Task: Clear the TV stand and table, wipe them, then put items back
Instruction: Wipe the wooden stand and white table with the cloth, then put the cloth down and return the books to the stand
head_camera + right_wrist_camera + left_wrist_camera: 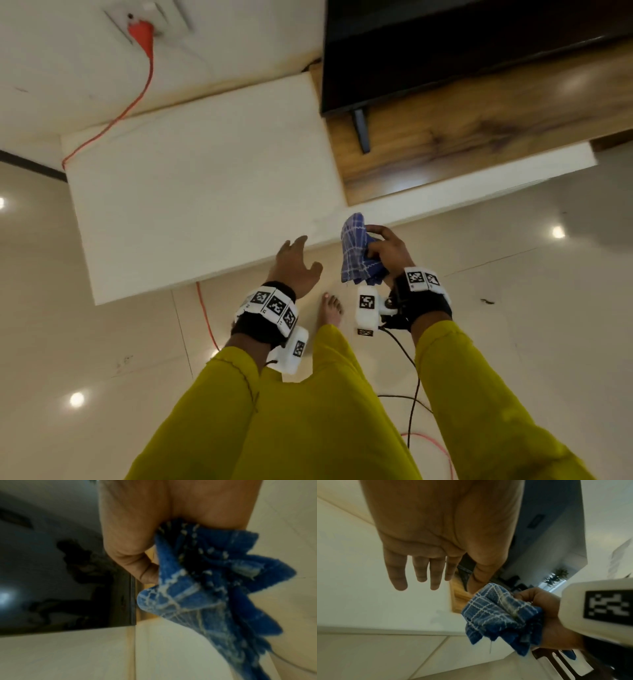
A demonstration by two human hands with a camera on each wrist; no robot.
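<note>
My right hand [385,251] grips a bunched blue checked cloth [358,251] just in front of the white stand's front edge, over the floor. The cloth [498,614] shows crumpled in the left wrist view and hangs from the fist [137,555] in the right wrist view as a blue bundle [205,588]. My left hand [298,263] hovers with fingers [397,574] spread at the front edge of the white stand top [191,192], holding nothing. The wooden TV stand surface [462,137] lies to the right with the black TV [445,44] on it.
An orange plug [142,32] sits in a wall socket, its orange cable [116,116] running down behind the white top and across the floor [205,318]. The TV's foot [362,130] rests on the wood. My bare foot [329,308] and yellow trousers are below. A black wire [411,377] trails from my right wrist.
</note>
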